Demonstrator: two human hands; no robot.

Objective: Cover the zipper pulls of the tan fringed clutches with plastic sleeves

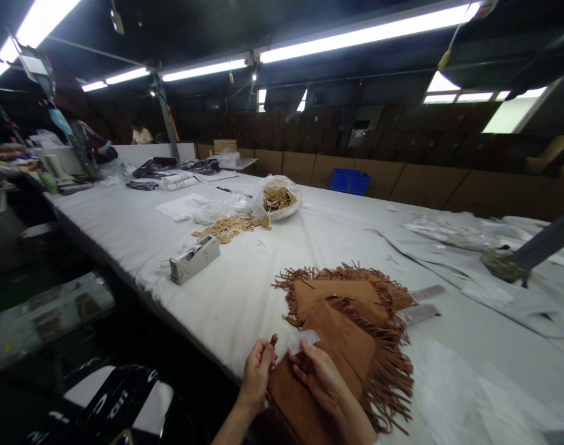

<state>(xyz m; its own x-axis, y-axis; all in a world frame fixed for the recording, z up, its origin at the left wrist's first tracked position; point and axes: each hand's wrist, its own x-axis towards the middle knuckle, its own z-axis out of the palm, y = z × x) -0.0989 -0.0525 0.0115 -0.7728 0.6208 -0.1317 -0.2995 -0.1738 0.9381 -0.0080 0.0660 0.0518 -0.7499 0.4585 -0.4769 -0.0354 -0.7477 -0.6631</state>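
Several fringed bags (pixel 342 334) overlap at the near edge of the desk (pixel 235 296), presumably for easy reach. The left grip (pixel 256 372) is closed on a brown tab (pixel 273 339); just to its right, the right grip (pixel 319 372) pinches a translucent sheet (pixel 304 338), apparently to keep both pieces visible.
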